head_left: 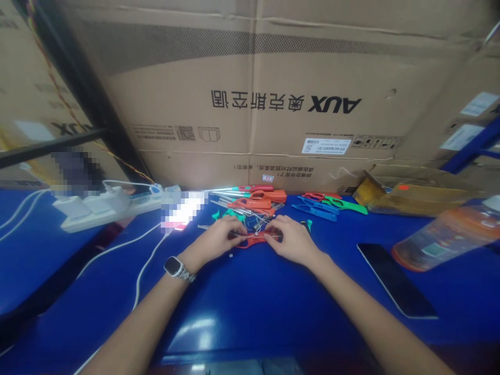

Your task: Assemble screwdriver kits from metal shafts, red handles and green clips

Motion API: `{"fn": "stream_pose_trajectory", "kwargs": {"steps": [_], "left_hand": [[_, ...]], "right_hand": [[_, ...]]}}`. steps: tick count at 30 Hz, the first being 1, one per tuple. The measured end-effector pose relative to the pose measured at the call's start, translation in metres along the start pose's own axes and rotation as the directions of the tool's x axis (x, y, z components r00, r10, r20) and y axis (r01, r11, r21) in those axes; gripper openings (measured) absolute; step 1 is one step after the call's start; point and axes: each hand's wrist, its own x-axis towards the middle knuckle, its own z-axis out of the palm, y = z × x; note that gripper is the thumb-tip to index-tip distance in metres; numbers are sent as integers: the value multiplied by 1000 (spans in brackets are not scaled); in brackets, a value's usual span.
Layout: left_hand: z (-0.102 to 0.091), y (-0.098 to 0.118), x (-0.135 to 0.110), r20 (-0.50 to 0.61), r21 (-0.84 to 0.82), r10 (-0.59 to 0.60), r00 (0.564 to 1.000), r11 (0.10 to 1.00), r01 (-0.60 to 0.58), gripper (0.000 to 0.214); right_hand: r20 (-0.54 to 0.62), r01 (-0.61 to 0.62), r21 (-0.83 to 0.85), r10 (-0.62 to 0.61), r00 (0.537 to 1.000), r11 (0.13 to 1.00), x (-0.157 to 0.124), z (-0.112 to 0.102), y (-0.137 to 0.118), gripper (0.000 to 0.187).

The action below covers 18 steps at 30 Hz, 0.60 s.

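On the blue table, a red-orange lighter casing (255, 239) lies between my two hands, with thin white wires across it. My left hand (226, 233) is closed at the casing's left end, thumb and fingers pinched together. At the right end, my right hand (291, 237) is closed on the same casing, its fingertips bent inward. Small parts at the fingertips are too blurred to make out. Just behind the hands lies a pile of orange long-nosed lighters (255, 204) with metal tubes and loose wires. Small green plastic pieces (234, 214) sit beside the pile.
Blue casings (316, 208) and a green casing (346, 204) lie behind at the right. A black phone (394, 281) and an orange-lidded plastic jar (445, 239) are farther right. At left stand a white power strip (117, 211), cables and a lit phone (185, 211). Cardboard (250, 62) walls the back.
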Motion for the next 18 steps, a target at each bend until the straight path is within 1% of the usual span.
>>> {"fn": "stream_pose_trajectory", "kwargs": {"steps": [3, 5, 7, 9, 11, 13, 16, 18], "left_hand": [[3, -3, 1, -60, 46, 28, 998, 999, -25, 8], [4, -2, 2, -99, 94, 42, 994, 995, -33, 8], [6, 1, 4, -128, 127, 62, 990, 991, -46, 9], [7, 3, 9, -160, 150, 97, 982, 986, -73, 10], [8, 4, 15, -177, 179, 131, 975, 979, -99, 10], [9, 4, 23, -169, 209, 145, 975, 972, -108, 11], [10, 5, 32, -152, 224, 130, 980, 970, -94, 11], [11, 5, 34, -178, 202, 115, 977, 976, -78, 12]], "right_hand": [[-27, 7, 69, -5, 1000, 998, 4, 1, 10, 11], [-62, -38, 106, 45, 997, 994, 7, 0, 21, 13], [-79, -98, 99, 106, 991, 990, 10, -2, 30, 17], [-48, -115, 67, 119, 992, 991, 15, -4, 36, 25], [-1, -75, 43, 76, 997, 996, 21, -5, 37, 30], [37, -24, 20, 24, 999, 1000, 28, -6, 36, 25], [78, 15, -8, -14, 997, 1000, 38, -7, 37, 16], [75, 37, 32, -39, 996, 999, 42, -7, 41, 11]]}}
